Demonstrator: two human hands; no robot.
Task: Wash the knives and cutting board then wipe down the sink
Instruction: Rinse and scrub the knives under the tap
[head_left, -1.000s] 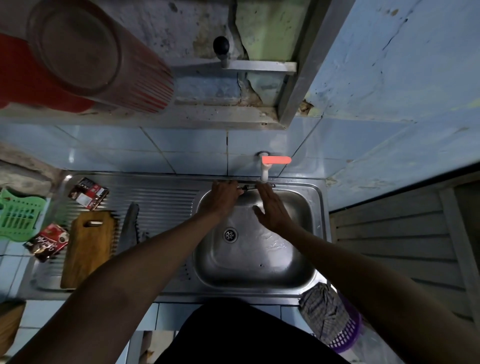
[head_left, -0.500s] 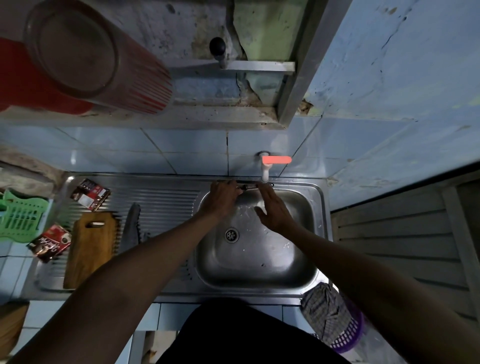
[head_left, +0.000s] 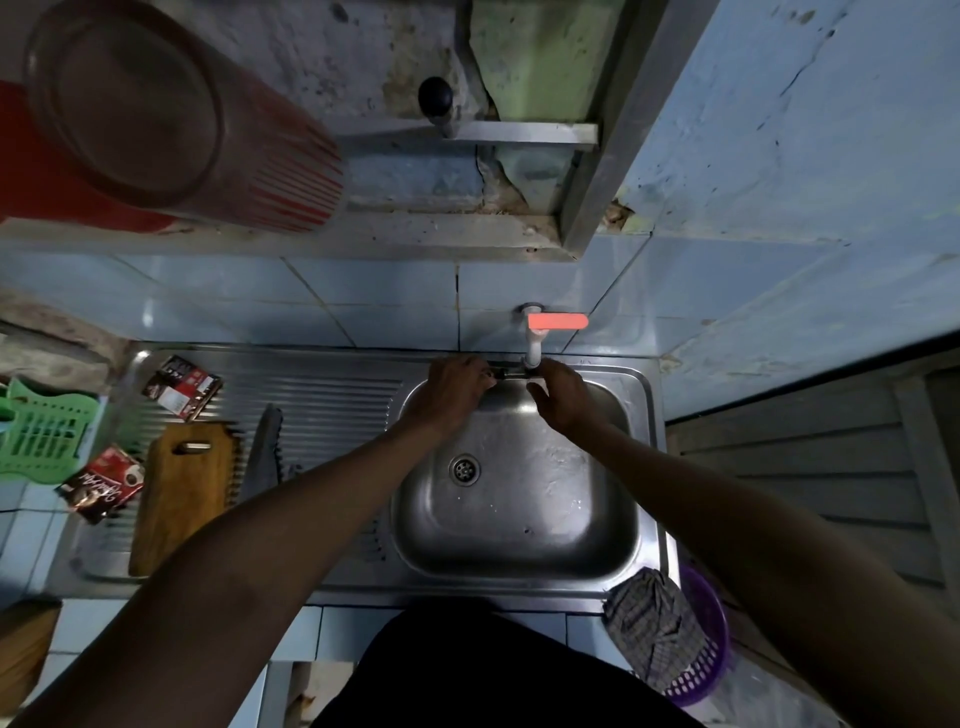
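Both hands have shifted toward the far rim of the basin since a second ago, and my right hand, flat and open then, now curls in under the tap. From the left: green plastic rack (head_left: 44, 436) at the far-left edge, two dark-red sachets (head_left: 104, 488) on the drainboard, one near the far rim and one beside the rack. Wooden cutting board (head_left: 179, 499) lies flat on the ribbed drainboard, handle slot at the far end. Just right of it a knife (head_left: 265, 452) lies blade-flat on the ribs, tip pointing far; my left forearm covers its near end. On the shelf above, far left, a ribbed red cup (head_left: 171, 119) lies on its side. My left hand (head_left: 452, 389) sits at the far-left corner of the sink (head_left: 519, 545), fingers curled round the end of a second knife (head_left: 506, 371), a slim dark piece lying along the far rim; little of it shows. My right hand (head_left: 558, 397) is at its other end directly below the white tap (head_left: 532, 348), fingers bent toward it, but I cannot tell whether they actually pinch it or only touch. Tap lever (head_left: 558, 321) is orange-red, pointing right. Basin is wet, drain (head_left: 464, 469) left of centre. Near-right corner: checked cloth (head_left: 649, 618) draped over a purple basket (head_left: 701, 660).
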